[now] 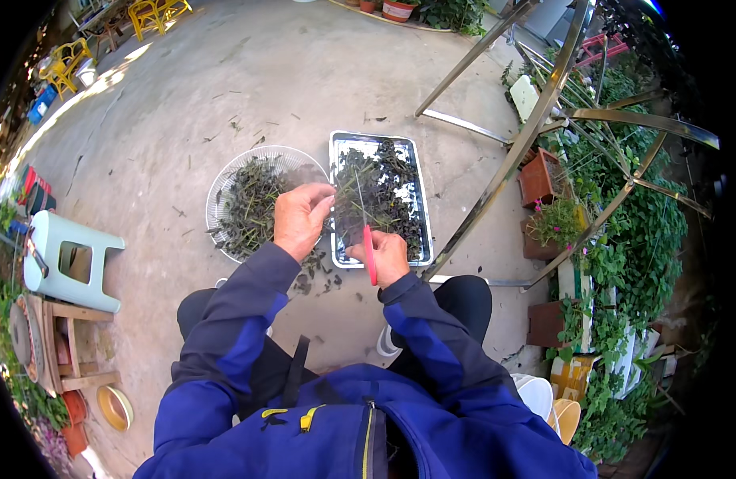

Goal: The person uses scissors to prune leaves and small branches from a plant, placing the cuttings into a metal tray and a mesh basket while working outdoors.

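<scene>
My right hand [387,257] grips a pair of scissors [370,254] with red-pink handles. Their thin blades point away from me over a rectangular metal tray [425,209] of dark leaves [398,161]. Pinched at the fingertips, my left hand [302,218] holds a blurred leafy sprig [346,194] near the blades, at the tray's left rim. Below that hand stands a round clear ribbed plastic basket [211,206], heaped with dark wilted leaves and green stems [248,197]. My left forearm passes close to the basket's near rim.
Leaf scraps [320,272] lie on the concrete floor [272,78]. A metal tube frame [500,179] rises to the right, beside potted plants [553,224]. At left are a pale blue plastic stool [45,245] and a wooden stool [74,311]. White and yellow buckets [532,392] stand at lower right.
</scene>
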The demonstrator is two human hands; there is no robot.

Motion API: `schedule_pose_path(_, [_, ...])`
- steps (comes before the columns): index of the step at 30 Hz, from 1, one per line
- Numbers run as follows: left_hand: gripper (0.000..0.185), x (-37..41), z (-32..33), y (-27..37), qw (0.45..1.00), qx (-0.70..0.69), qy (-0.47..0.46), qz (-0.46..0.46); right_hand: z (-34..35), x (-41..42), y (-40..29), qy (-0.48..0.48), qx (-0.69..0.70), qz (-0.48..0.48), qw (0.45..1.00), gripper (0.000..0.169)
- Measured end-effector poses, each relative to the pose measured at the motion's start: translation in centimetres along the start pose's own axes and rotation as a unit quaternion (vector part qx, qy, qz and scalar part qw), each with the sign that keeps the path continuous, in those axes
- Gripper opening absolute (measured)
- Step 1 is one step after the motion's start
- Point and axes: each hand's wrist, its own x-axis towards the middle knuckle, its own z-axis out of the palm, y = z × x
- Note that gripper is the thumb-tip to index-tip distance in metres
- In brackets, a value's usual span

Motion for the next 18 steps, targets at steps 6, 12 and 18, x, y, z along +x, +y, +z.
schedule_pose_path(6, [0.018,0.0,-0.1,0.6,0.992,0.096,-0.039,0.070,-0.4,-0.1,0.0,-0.009,-0.023,-0.001,1.000,0.030])
schedule_pose_path(12, [0.017,-0.2,0.2,0.9,0.977,0.163,-0.028,0.132,-0.8,1.3,0.5,-0.070,0.056,0.045,0.995,0.029])
schedule_pose_path(18, [0.014,0.5,2.6,0.5,0.962,0.211,-0.039,0.170,-3.0,3.6,-1.3,-0.110,0.130,0.114,0.979,0.021])
